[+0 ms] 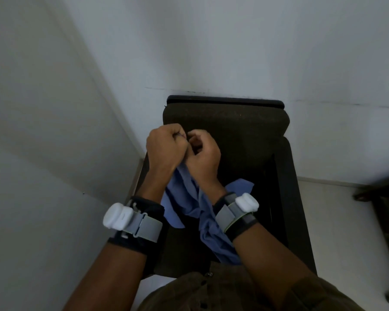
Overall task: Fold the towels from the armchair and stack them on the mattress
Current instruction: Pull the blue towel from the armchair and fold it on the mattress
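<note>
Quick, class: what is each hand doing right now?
Left hand: closed, grip on the blue towel.
Right hand: closed, grip on the same towel.

No readable text, label, number or sign was in frame. The left wrist pod (pixel 118 215) and the right wrist pod (pixel 247 204) were plain white, and any marking on them was too small to make out. The blue towel (pixel 184 198) and the dark armchair (pixel 225 117) were unprinted.
</note>
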`<state>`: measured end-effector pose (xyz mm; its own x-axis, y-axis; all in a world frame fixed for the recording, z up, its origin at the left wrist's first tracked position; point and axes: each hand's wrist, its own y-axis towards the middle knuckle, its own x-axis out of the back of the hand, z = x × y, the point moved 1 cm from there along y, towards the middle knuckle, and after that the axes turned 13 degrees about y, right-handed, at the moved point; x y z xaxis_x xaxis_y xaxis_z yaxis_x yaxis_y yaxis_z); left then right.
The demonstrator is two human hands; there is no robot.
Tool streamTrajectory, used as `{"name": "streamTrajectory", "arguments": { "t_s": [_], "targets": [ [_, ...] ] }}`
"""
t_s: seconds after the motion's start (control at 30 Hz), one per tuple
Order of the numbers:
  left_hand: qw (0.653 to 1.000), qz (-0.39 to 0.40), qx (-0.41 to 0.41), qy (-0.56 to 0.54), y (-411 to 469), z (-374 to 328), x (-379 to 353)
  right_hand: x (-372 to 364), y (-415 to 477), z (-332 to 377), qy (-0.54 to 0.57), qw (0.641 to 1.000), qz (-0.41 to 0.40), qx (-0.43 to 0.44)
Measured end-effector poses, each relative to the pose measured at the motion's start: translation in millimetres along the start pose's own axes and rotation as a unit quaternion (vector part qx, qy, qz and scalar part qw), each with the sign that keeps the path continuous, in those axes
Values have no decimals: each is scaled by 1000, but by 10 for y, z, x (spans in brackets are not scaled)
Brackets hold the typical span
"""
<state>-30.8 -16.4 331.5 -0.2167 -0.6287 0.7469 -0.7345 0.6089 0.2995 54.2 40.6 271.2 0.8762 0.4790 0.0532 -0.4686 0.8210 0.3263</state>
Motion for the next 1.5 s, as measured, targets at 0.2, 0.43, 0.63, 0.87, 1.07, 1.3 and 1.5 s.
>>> {"name": "streamTrajectory", "arguments": {
  "t_s": [0.2, 0.43, 0.63, 0.87, 1.07, 1.3, 1.5],
  "targets": [
    [998, -17, 10, -54, 81, 30, 55, 98, -146, -183, -113, 984, 124, -67],
    [984, -132, 79, -95, 261, 166, 263, 545, -412, -1010, -243, 921, 101, -289],
    [914, -274, 274, -120, 457, 879, 675, 1112, -258, -1026, -219, 912, -80, -337],
    [970, -107, 214, -48, 202, 873, 248, 843, 231, -512, -111, 960, 112, -231],
    [987, 148, -58, -31, -239, 558, -433, 302, 303, -151, -59, 960, 245, -122],
    [993, 107, -38, 37, -227, 419, -551, 445, 251, -244, -117, 967, 199, -107],
    [996, 26, 54, -61, -200, 167, -517, 750, 51, -674, -253, 945, 89, -186]
  ]
}}
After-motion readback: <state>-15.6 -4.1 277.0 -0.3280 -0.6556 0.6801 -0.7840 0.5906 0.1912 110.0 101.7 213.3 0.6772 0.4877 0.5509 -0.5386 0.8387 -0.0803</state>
